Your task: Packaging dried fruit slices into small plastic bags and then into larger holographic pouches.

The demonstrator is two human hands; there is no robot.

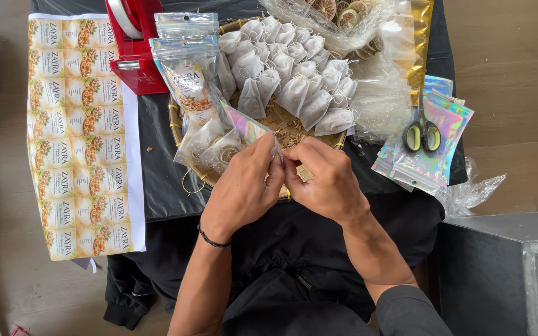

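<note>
My left hand (244,186) and my right hand (325,177) meet over the near rim of a round woven tray (177,127). Both pinch the edge of a small shiny zip pouch (247,126) that lies tilted against the tray. Several small white drawstring sachets (294,68) are heaped in the tray behind the hands. Clear pouches with printed labels (188,74) lean on the tray's left side. What sits between the fingertips is hidden.
A sheet of printed labels (79,134) lies at the left, a red tape dispenser (135,43) behind it. Holographic pouches (428,149) with scissors (423,130) on top lie at the right. A bag of dried fruit slices (344,15) is at the back. A dark box (505,274) stands lower right.
</note>
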